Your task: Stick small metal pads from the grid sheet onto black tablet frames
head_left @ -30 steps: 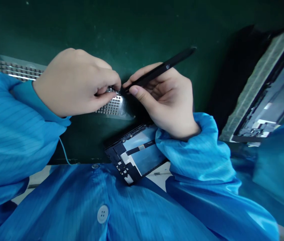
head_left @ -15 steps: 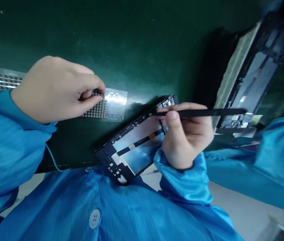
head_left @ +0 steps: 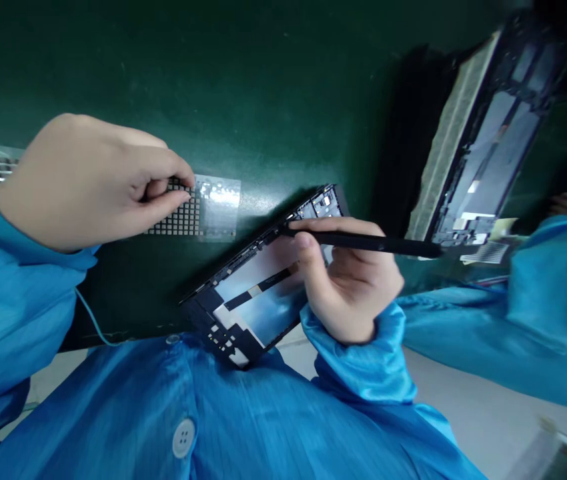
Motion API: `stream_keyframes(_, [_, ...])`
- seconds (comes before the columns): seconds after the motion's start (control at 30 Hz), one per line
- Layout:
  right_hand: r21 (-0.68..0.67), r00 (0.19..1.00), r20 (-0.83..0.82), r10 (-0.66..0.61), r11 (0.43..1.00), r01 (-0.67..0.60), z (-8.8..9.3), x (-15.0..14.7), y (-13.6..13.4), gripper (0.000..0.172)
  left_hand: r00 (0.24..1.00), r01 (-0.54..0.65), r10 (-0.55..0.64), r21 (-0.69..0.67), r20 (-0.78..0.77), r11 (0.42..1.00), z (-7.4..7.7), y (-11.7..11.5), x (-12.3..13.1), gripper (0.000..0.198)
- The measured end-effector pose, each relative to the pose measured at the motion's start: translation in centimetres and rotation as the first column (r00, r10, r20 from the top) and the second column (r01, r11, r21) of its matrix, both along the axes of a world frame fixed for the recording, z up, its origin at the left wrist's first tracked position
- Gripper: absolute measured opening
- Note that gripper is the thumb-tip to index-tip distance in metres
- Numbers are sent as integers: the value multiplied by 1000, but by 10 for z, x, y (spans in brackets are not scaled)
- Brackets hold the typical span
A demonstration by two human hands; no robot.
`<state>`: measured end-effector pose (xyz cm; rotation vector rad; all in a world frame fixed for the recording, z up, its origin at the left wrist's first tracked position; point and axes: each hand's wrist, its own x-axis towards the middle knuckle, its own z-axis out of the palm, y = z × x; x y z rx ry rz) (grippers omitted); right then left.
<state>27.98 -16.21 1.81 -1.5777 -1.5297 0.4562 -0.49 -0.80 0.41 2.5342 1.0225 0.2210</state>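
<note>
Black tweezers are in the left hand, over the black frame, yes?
No, wrong hand. The black tweezers are in the right hand, held over the black frame. The head view shows it, with the left hand pinching the sheet of square pads.

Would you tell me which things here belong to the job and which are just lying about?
In use: left hand, pinching clear film of dark square pads; right hand, holding a slim black tool; black rectangular device frame.

Lying about: a second black device frame; dark green mat.
</note>
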Motion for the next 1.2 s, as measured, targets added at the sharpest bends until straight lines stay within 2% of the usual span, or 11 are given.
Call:
stream_keyframes(0.13, [-83, 967, -120, 225, 968, -235, 16, -12, 45, 12, 999, 46, -46, -7, -14, 999, 4, 2, 2, 64])
stream_keyframes(0.27, [-174, 844, -205, 495, 830, -529, -4, -23, 97, 11, 997, 52, -53, -21, -55, 998, 5, 4, 4, 50])
stream_keyframes(0.33, [-209, 820, -210, 532, 795, -570, -15, -26, 107, 13, 995, 57, -59, -34, -84, 998, 4, 4, 4, 44])
stream_keyframes(0.4, [-225, 826, -225, 517, 797, -560, -20, -26, 108, 15, 994, 49, -52, -32, -94, 998, 3, 4, 5, 38])
stream_keyframes(0.6, [-249, 824, -192, 534, 785, -567, -16, -26, 108, 6, 992, 31, -39, -65, -124, 997, 5, 3, 5, 37])
stream_keyframes(0.67, [-259, 804, -267, 531, 764, -591, -15, -24, 112, 9, 992, 18, -27, -76, -123, 997, 6, 3, 5, 38])
stream_keyframes(0.77, [-225, 806, -456, 377, 827, -514, -10, -15, 101, 25, 994, 21, -25, -46, -103, 999, 5, 3, 5, 39])
stream_keyframes(0.87, [-130, 898, -423, 123, 972, -194, -5, -3, 68, 19, 997, 34, -35, -21, -72, 999, 2, 4, 3, 48])
stream_keyframes(0.93, [-19, 938, -344, -39, 999, 34, -7, 3, 42, 7, 999, 29, -30, -16, -37, 999, 1, 4, 2, 55])
stream_keyframes(1.0, [54, 942, -307, -137, 986, 161, -14, 6, 21, 8, 1000, 14, -14, -18, -12, 1000, 1, 3, 1, 60])
stream_keyframes(1.2, [70, 951, -297, -83, 992, 108, -34, 3, 7, 12, 1000, -22, 23, -49, 3, 999, 4, -1, 0, 63])
